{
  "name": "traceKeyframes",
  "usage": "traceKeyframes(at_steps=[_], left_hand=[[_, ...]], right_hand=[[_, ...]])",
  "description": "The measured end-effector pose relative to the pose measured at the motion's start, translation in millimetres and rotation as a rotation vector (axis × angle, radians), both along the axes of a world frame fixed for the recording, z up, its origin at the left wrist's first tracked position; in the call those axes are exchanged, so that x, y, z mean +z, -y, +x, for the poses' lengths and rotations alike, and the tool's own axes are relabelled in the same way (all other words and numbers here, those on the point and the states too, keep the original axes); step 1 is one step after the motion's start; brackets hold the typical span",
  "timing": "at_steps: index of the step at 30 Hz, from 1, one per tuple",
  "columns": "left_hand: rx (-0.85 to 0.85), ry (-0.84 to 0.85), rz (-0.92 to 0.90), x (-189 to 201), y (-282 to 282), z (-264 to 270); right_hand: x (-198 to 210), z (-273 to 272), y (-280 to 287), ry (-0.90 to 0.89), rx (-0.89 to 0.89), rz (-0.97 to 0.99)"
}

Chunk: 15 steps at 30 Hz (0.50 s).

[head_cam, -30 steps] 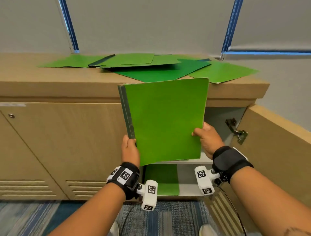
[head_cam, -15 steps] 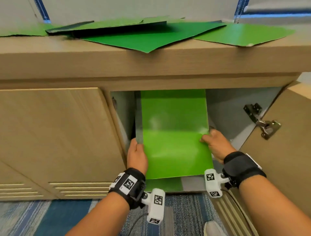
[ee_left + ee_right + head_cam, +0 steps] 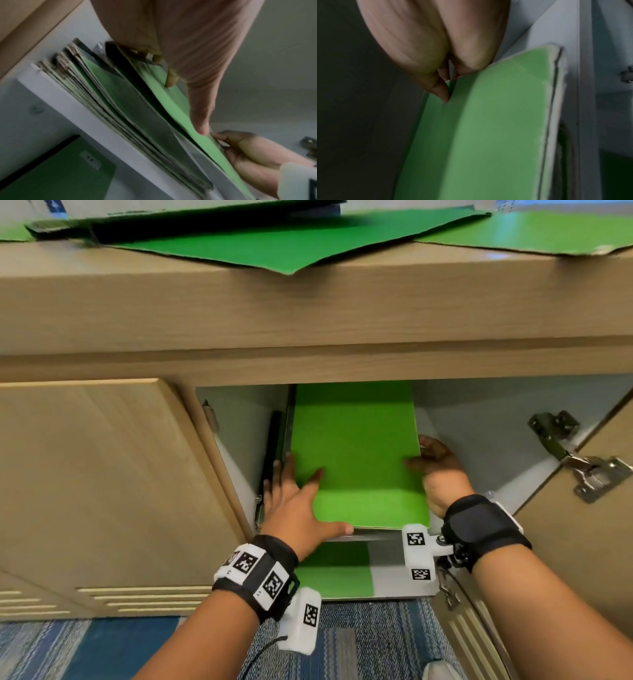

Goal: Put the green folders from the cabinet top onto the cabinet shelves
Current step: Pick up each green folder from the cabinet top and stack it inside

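Since half a second ago the green folder has gone deeper into the cabinet and now lies flat on the upper shelf, on top of a pile of folders. The left hand has let go of the edge and rests flat on the cover with fingers straight and spread. The right hand grips the right edge, thumb on top and fingers curled under.

The open door with its metal hinge stands at the right, a closed door at the left.

On the lower shelf lies another green folder. More green folders lie spread on the cabinet top, one corner over the front edge.

The folder is plain bright green with a dark spine on its left side.
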<state>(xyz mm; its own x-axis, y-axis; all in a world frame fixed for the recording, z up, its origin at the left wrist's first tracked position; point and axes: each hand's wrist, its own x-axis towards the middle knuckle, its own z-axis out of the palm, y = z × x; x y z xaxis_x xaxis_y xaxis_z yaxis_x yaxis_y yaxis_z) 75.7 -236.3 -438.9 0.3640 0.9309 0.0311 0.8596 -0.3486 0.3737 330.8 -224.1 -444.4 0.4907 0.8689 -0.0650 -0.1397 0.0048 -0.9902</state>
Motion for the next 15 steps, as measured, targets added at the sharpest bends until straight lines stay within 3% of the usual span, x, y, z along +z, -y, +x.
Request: traceKeyframes(at_steps=[4, 7, 15], left_hand=[[-0.065, -0.125, -0.097, -9, 0, 2], [-0.073, -0.179, -0.069, -12, -4, -2], [-0.105, -0.222, -0.102, -10, -18, -11]], right_hand=[[-9, -2, -6, 0.087, 0.058, -0.047], [-13, -7, -10, 0.136, 0.081, -0.058], [-9, -15, -9, 0.346, 0.215, -0.135]])
